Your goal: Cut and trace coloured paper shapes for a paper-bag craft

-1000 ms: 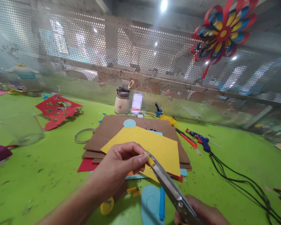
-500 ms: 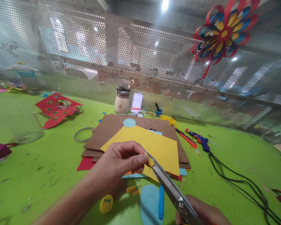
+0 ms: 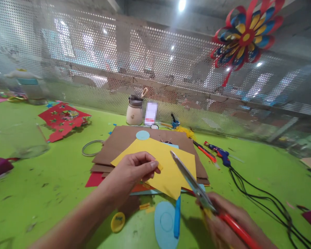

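Note:
Between the thumb and fingers of my left hand [image 3: 134,173] is a small yellow paper piece [image 3: 160,166], held just above a large yellow paper sheet [image 3: 168,180]. My right hand [image 3: 233,211] grips scissors [image 3: 194,183] with a red handle; their blades point up and left, apart from the yellow piece. Below the hands lie a light-blue paper oval [image 3: 162,228] with a circle drawn on it, a blue pen-like stick [image 3: 177,218], a yellow disc [image 3: 118,222] and small yellow paper scraps [image 3: 144,206].
Brown paper sheets [image 3: 124,138] lie under the yellow sheet, a light-blue circle [image 3: 142,135] on top. Behind stand a bottle [image 3: 134,112] and a perforated screen [image 3: 93,69]. At right are a red cutter [image 3: 206,153], a glue gun [image 3: 221,155] and its cable; at left, red cut paper [image 3: 63,119].
The scissors have drawn away from the yellow piece, to the right, and their red handle has come into view. My left hand has shifted slightly left and up, still pinching the piece.

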Tool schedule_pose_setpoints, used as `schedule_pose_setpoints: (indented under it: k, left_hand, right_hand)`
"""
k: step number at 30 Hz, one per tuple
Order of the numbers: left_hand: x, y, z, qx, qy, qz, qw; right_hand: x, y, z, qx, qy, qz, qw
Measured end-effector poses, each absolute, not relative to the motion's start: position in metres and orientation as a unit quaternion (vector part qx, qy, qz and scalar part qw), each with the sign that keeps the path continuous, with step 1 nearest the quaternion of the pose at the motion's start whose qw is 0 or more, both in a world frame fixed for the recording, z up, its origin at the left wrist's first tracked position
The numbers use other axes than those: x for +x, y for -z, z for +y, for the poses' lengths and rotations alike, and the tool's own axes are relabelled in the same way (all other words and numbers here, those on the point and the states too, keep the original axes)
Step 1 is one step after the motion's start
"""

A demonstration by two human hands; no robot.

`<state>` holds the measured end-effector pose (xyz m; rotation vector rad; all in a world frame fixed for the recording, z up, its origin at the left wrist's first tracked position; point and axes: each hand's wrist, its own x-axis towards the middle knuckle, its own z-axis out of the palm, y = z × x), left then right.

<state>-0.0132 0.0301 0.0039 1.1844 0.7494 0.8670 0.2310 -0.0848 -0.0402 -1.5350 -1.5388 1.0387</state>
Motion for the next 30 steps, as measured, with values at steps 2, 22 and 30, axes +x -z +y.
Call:
schedule_pose_setpoints:
  k: [2,22,30]
  left_hand:
    - [-0.011,-0.001,0.032,0.529,-0.378,0.347,0.676]
    - [-0.005,0.015,0.042,0.452,-0.358,0.348,0.739]
    - [0.003,0.025,0.035,0.439,-0.338,0.341,0.759]
  right_hand:
    - [0.244,0.039,-0.072,-0.658,-0.263,-0.63,0.317]
    - [0.28,0.023,-0.037,-0.735,-0.002,-0.677,-0.04]
    - [0.208,0.006,-0.045,-0.59,-0.245,-0.707,0.303]
